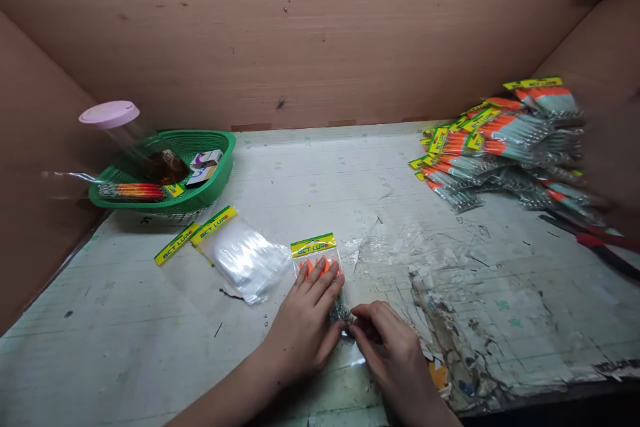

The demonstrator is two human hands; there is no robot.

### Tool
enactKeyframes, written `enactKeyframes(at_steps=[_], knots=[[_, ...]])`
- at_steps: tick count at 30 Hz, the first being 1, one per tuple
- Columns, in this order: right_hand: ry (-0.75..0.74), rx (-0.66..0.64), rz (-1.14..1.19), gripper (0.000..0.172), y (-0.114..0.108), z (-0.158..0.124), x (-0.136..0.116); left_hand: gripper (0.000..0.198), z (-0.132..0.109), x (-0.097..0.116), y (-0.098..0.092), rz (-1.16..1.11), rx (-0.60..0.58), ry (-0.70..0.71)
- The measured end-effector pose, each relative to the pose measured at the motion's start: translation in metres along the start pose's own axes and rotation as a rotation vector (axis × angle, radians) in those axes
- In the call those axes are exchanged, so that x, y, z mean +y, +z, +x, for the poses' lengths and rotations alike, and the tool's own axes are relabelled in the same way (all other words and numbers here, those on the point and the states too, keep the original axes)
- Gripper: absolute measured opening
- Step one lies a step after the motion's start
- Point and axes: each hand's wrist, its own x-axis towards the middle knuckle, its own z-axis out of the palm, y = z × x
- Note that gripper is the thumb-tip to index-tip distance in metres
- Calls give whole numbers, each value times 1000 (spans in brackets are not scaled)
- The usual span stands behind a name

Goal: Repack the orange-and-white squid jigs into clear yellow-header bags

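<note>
A clear plastic bag of fishing lures (pixel 313 246) with a yellow "BCT LURE" header lies on the table in front of me. Orange lure ends show under the header, and dark metal bits, perhaps hooks, bunch at the lower end. My left hand (pixel 310 313) rests flat over the bag, fingers stretched out. At the bag's lower right corner my right hand (pixel 393 350) is closed, thumb and index finger pinching the plastic edge. To the left lie flat clear bags (pixel 245 260) with the same yellow headers.
A green basket (pixel 213 197) at the back left holds a pink-lidded clear container (pixel 110 115), a small box (pixel 205 167) and red-yellow lures (pixel 135 191). Filled lure packets (pixel 500 140) are piled at the back right. Red-handled pliers (pixel 607 250) lie at the right edge.
</note>
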Motion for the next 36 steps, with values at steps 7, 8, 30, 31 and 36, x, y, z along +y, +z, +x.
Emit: enactKeyframes(at_steps=[7,8,30,31,36], knots=[[92,-21,106,9,-2,-4,7,58,1,0,7,364,-74,75],[100,-15,112,10,-1,-4,7,57,2,1,8,397,-72,87],[-62,25,-124,20,6,2,11,17,7,-12,17,296,200,418],[-59,32,-126,21,6,2,11,16,7,-11,18,290,208,402],[-56,28,-144,21,9,3,13,16,7,-7,22,279,234,334]])
